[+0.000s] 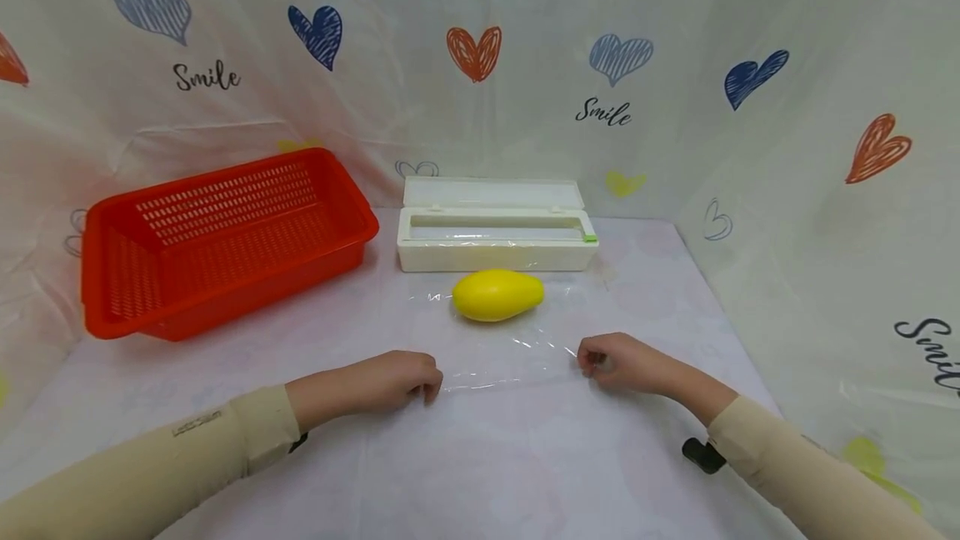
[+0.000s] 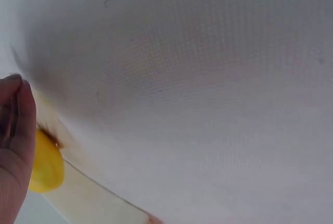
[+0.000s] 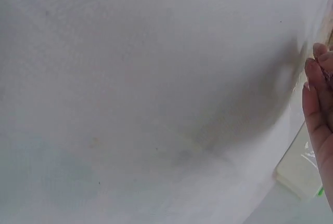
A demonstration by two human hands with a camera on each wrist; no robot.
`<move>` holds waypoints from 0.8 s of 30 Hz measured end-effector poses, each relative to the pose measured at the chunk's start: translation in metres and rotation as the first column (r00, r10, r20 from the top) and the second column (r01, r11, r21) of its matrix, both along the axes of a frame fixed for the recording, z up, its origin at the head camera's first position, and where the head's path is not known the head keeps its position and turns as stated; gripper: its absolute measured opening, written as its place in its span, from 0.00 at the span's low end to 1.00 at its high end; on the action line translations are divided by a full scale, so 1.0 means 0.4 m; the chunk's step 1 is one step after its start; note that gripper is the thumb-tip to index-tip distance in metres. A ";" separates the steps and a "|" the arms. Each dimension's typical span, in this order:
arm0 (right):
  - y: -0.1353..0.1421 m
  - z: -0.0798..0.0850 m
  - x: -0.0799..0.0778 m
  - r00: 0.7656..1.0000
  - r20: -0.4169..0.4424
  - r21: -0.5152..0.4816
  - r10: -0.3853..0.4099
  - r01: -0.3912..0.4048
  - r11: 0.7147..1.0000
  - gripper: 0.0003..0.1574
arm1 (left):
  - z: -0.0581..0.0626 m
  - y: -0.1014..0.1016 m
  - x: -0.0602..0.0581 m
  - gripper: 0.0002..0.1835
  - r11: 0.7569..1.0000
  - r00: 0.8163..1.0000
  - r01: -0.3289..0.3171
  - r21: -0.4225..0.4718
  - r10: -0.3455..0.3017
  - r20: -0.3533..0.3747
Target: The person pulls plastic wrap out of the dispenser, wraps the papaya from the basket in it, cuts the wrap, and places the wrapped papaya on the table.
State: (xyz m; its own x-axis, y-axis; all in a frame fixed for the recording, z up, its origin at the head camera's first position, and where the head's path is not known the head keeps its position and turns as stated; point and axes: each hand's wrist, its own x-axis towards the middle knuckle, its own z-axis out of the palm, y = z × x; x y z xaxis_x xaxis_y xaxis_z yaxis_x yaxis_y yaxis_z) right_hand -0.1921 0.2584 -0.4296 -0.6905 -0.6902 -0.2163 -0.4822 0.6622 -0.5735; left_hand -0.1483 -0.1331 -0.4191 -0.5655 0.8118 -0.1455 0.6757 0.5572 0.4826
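Observation:
A sheet of clear cling film (image 1: 491,361) lies stretched over the table between my two hands. My left hand (image 1: 386,382) pinches its near left corner between thumb and fingers. At the right, my right hand (image 1: 622,362) pinches the other near corner. A smooth yellow fruit (image 1: 497,296), mango- or papaya-shaped, lies on its side on the far part of the film, touched by neither hand. Behind it stands a white cling film box (image 1: 498,257) with its lid raised, and film hangs over its front. The left wrist view shows part of the yellow fruit (image 2: 48,167) beyond the fingers.
A red perforated plastic basket (image 1: 225,240) stands at the back left, beside the box. On the box's right end sits a small green slider (image 1: 590,238). A white cloth backdrop (image 1: 525,140) with printed hearts rises behind and at the right of the table (image 1: 480,473).

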 end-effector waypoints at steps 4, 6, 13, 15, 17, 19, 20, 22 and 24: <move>0.008 0.015 0.002 1.000 -0.022 -0.047 0.012 -0.013 0.999 0.15 | 0.014 -0.007 0.001 0.16 1.000 1.000 -0.005 -0.015 0.005 -0.002; 0.012 0.025 0.003 0.999 -0.038 -0.071 0.025 -0.027 0.997 0.15 | 0.022 -0.010 0.000 0.16 0.999 1.000 -0.007 -0.031 0.006 -0.023; 0.023 0.061 0.001 0.985 -0.147 -0.117 0.088 -0.105 0.988 0.15 | 0.066 -0.015 0.002 0.20 0.997 0.994 -0.014 -0.080 0.005 -0.110; 0.024 0.073 0.000 0.977 -0.191 -0.129 0.092 -0.118 0.985 0.16 | 0.079 -0.017 0.001 0.20 0.996 0.986 0.002 -0.091 -0.018 -0.165; 0.024 0.084 -0.001 0.966 -0.241 -0.151 0.088 -0.127 0.980 0.17 | 0.090 -0.018 -0.002 0.21 0.996 0.979 0.005 -0.093 -0.024 -0.201; 0.024 0.093 -0.002 0.954 -0.291 -0.179 0.071 -0.127 0.976 0.18 | 0.101 -0.019 -0.005 0.21 0.996 0.977 -0.006 -0.087 -0.013 -0.215; 0.024 0.097 -0.003 0.946 -0.317 -0.196 0.061 -0.128 0.972 0.18 | 0.106 -0.019 -0.006 0.21 0.997 0.975 -0.014 -0.082 -0.004 -0.221; 0.024 0.103 -0.005 0.928 -0.369 -0.225 0.040 -0.131 0.966 0.19 | 0.115 -0.019 -0.010 0.22 0.997 0.976 -0.039 -0.070 0.023 -0.216; 0.023 0.107 -0.008 0.914 -0.406 -0.250 0.021 -0.134 0.959 0.21 | 0.124 -0.019 -0.016 0.21 0.996 0.975 -0.059 -0.061 0.044 -0.217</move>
